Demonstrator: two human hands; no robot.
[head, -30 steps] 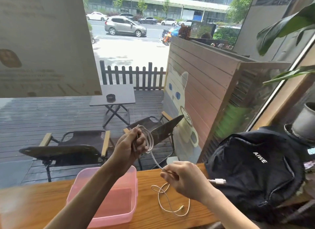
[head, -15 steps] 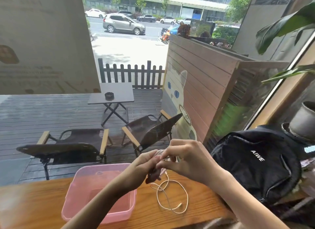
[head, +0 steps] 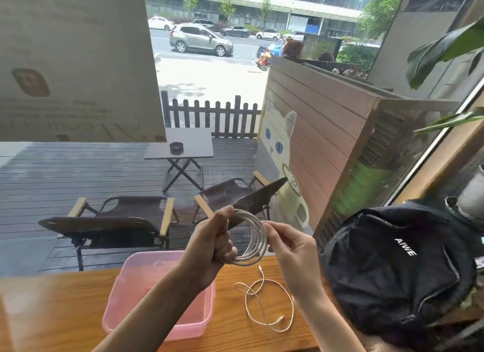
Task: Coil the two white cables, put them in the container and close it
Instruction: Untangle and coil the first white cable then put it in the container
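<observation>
My left hand [head: 213,243] grips one side of a coiled white cable [head: 255,240], held up above the wooden counter. My right hand [head: 289,247] pinches the coil's right side with thumb and fingers. A second white cable [head: 264,303] lies loose and uncoiled on the counter below the hands. The pink translucent container [head: 136,283] stands open on the counter under my left forearm; nothing shows inside it. I see no lid.
A black backpack [head: 392,268] sits on the counter's right end, close to the loose cable. The wooden counter [head: 52,307] runs along a window; chairs and a small table stand outside. A plant pot [head: 471,199] is at the far right.
The hands have risen from the counter with the cable, which now shows as a full round coil. My right hand moved from the coil's top to its right side.
</observation>
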